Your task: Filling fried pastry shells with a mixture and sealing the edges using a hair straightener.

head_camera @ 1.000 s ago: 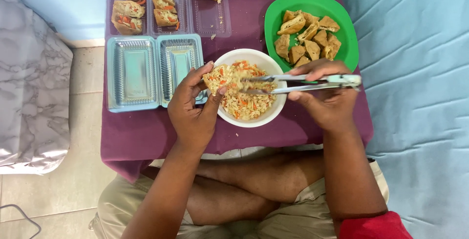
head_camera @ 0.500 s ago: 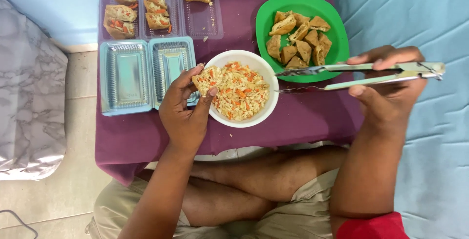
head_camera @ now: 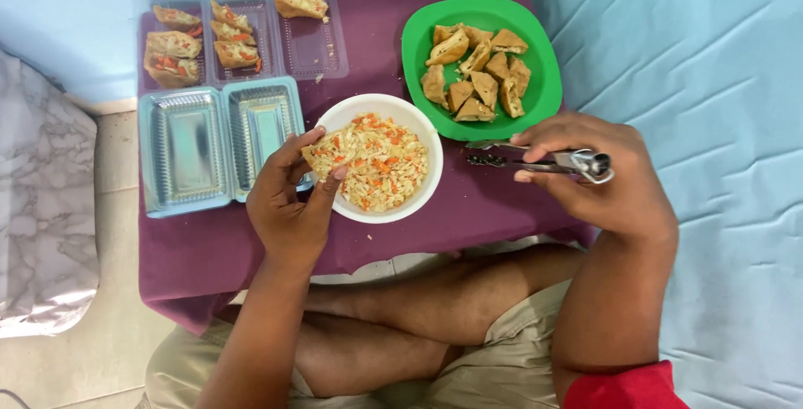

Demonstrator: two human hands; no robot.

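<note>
At the far left of the purple tabletop (head_camera: 201, 250) sit two empty clear plastic trays (head_camera: 219, 143), side by side, and behind them three more clear trays (head_camera: 251, 37) holding stuffed tofu pieces (head_camera: 174, 51) with shredded filling showing.

Your left hand (head_camera: 288, 200) comes next, resting at the left rim of the white bowl (head_camera: 418, 200). Its fingers and thumb are curled around a filled tofu pocket (head_camera: 326, 151), held just over the bowl's edge with the open, stuffed side facing up toward you. The pocket's long axis runs roughly left to right, its far end pointing into the bowl.

The bowl holds a shredded cabbage and carrot mix (head_camera: 386, 162) and stands near the tabletop's middle. Behind it and to the right is a green plate (head_camera: 414, 49) with a heap of plain fried tofu pieces (head_camera: 475, 74).

Your right hand (head_camera: 598, 171) hovers just below the plate's near edge, to the right of the bowl. It is closed around metal tongs (head_camera: 535, 158), gripping them at the hinge end. The tongs lie almost level, long axis left to right, tips pointing left toward the bowl; the two arms are squeezed nearly together and nothing is caught between them.

Light blue fabric (head_camera: 711, 83) covers the surface at the far right.
</note>
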